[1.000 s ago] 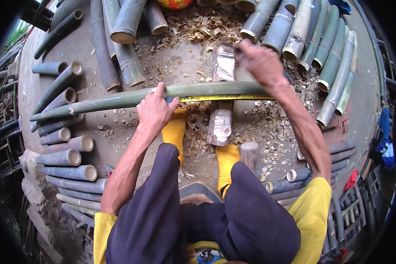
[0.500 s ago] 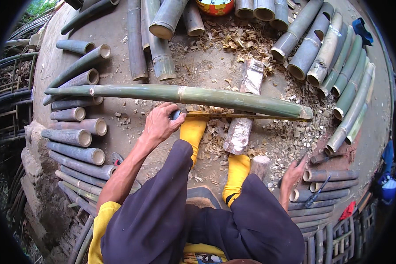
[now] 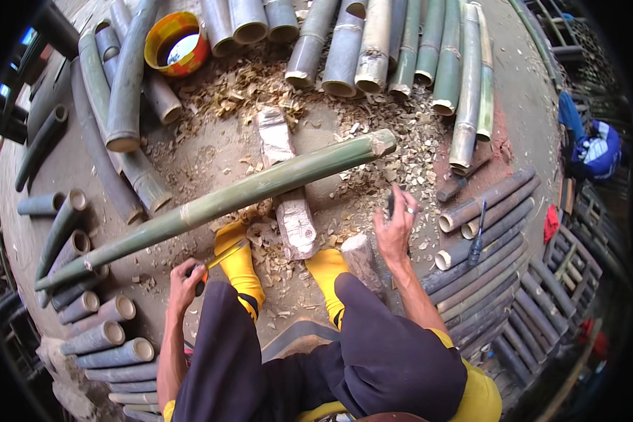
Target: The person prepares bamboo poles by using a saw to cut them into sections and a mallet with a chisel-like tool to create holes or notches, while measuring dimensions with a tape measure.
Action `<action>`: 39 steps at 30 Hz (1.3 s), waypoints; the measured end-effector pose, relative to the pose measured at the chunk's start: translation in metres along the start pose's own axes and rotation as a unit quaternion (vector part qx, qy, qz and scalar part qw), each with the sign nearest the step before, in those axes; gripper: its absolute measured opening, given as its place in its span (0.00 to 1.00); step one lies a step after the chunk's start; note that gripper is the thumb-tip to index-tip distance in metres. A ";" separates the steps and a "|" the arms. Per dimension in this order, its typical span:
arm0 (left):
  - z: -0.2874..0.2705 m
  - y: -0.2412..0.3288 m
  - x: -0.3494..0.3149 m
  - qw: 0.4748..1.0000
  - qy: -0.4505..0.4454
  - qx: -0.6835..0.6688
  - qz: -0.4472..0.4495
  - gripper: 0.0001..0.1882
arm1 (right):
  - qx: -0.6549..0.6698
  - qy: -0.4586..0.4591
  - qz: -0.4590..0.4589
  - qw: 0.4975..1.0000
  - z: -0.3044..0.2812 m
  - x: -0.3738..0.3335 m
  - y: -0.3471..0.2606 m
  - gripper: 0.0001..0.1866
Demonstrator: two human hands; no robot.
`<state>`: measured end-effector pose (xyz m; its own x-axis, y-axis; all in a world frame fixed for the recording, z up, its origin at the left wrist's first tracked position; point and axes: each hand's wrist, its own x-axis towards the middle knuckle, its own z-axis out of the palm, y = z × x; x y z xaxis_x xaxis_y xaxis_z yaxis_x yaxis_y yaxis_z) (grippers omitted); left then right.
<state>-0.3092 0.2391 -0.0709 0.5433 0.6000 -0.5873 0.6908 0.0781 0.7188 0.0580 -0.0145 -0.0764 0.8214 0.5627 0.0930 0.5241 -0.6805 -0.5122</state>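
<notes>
Left hand (image 3: 183, 283): closed round the tape measure (image 3: 202, 280), beside our left knee. We likely held it by the case to leave the blade mouth clear.
Blade (image 3: 231, 252): a length of yellow strip stuck out over our left foot (image 3: 240, 271), on the near side of the pole; we saw no contact with the bamboo.
Right hand (image 3: 395, 228): fingers curled on a small dark object (image 3: 391, 205), too small for us to identify. Hand was near the pole's thick end but apart from it.
Green bamboo pole (image 3: 260, 186): slanted across in front of us, thick end far right, thin end over the left-hand cut tubes (image 3: 95, 337). Neither hand touched it.
Split log (image 3: 296, 226): ran under the pole, crosswise. We read it as a rest, keeping the thick end off the ground.
Feet: in yellow footwear, either side of the log's near end, probably planted there to leave the work space open.
Short round log (image 3: 361, 254): just beside our right foot (image 3: 328, 285).
Screwdriver-like tool (image 3: 476, 252): lay on the right-hand tube stack (image 3: 471, 285), probably parked within reach.
Wood chips (image 3: 380, 158): scattered round the split log.
Far tubes (image 3: 373, 53): laid side by side, open ends toward us, perhaps for easy picking.
Orange-yellow bowl (image 3: 201, 53): beyond the chips, among bamboo.
</notes>
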 end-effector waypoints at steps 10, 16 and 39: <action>-0.014 -0.055 -0.019 0.978 0.114 0.174 0.000 0.14 | -0.209 -0.143 -0.340 0.906 0.059 0.104 -0.067 0.27; -0.033 0.020 0.015 0.812 0.344 0.417 0.219 0.39 | -0.178 -0.158 -0.350 0.906 0.049 0.100 -0.060 0.28; 0.033 0.111 0.112 0.865 0.108 0.406 0.275 0.14 | 0.133 -0.227 0.020 0.964 0.069 -0.063 -0.115 0.56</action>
<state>-0.1562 0.2884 -0.0691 0.8552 0.5100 -0.0925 0.5109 -0.7991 0.3169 -0.0695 0.0601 -0.0824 0.6250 0.7268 -0.2850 0.3672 -0.5959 -0.7142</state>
